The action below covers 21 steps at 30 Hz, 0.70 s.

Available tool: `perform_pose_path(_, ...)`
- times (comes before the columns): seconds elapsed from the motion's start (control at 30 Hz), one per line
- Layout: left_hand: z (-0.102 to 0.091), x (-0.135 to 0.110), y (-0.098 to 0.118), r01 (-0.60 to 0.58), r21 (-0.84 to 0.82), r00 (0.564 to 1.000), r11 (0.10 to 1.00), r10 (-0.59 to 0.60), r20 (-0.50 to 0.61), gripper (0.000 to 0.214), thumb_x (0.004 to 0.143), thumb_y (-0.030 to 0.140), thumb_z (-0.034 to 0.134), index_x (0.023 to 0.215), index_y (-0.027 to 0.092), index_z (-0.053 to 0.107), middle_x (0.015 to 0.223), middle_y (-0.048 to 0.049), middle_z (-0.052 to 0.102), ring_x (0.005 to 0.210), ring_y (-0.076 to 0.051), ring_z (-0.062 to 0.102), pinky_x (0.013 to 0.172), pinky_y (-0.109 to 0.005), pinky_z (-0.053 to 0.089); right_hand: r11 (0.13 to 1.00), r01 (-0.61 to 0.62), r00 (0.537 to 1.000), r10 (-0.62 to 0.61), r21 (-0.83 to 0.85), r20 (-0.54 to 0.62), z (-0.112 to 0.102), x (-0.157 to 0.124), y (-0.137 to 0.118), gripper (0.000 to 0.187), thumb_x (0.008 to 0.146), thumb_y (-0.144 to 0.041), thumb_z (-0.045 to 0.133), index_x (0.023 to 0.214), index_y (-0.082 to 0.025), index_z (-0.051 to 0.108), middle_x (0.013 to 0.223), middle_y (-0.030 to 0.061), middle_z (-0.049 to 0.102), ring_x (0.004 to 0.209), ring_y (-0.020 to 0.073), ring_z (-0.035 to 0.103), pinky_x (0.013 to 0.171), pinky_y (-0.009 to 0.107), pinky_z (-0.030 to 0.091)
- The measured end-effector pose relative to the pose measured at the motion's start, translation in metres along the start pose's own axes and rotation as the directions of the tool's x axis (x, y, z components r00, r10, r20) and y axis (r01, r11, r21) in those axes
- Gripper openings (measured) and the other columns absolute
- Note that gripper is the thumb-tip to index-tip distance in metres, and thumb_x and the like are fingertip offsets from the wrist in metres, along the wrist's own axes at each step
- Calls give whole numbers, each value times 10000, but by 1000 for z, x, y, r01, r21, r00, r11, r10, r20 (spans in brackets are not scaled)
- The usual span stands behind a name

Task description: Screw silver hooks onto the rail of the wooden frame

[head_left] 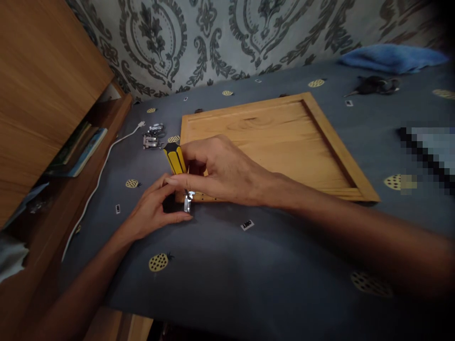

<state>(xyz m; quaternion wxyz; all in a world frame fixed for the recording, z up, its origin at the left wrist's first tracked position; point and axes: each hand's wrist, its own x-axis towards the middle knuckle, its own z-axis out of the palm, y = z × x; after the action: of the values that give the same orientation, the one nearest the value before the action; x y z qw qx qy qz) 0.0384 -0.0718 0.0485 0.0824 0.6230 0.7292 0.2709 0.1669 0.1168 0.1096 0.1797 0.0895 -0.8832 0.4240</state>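
Note:
A yellow and black screwdriver (175, 160) is gripped in my right hand (222, 168), its handle leaning up and to the left. Its tip points down at a shiny metal hinge (188, 202) on the near left edge of a framed wooden panel (341, 151). My left hand (156, 206) is around the hinge, with thumb and index finger bent about it; the thumb tip is close to its lower end. Part of the screwdriver shaft and some right fingers are hidden behind my right hand.
Several metal hinges (152, 137) lie left of the panel. A white cable (110, 154) runs along the wooden shelf (117, 116) holding books (80, 151). At the back right are a blue cloth (394, 58) and a dark object (377, 86). The patterned blue-grey cloth (227, 265) covers the surface.

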Motion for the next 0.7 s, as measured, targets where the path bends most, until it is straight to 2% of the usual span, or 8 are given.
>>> perform_pose_path(0.23, 1, 0, -2, -34, 2, 999, 999, 34, -4, 524, 849, 643, 674, 1139, 208, 658, 1083, -82, 658, 1032, -265, 625, 881, -415, 550, 999, 5, 1000, -6, -33, -25, 3, 0, 0, 316, 943, -306, 664, 708, -157, 512, 662, -53, 484, 630, 83, 415, 596, 239, 310)
perform_pose_path(0.5, 0, 0, -1, 2, 4, 1000, 1000, -2, 0, 490, 828, 655, 688, 1020, 206, 657, 1034, -65, 649, 982, -256, 625, 846, -395, 548, 1000, 14, 997, -16, -28, -70, 5, -1, 2, 347, 944, -317, 665, 688, -159, 491, 634, -61, 457, 613, 78, 386, 580, 239, 280)
perform_pose_path(0.7, 1, -1, -2, 14, -4, 1000, 1000, -14, -1, 504, 824, 669, 683, 1046, 217, 657, 1052, -73, 645, 1010, -264, 622, 874, -411, 547, 999, 8, 998, -11, -51, -69, 5, -1, 2, 378, 951, -332, 656, 673, -166, 461, 634, -61, 451, 618, 79, 388, 587, 244, 279)
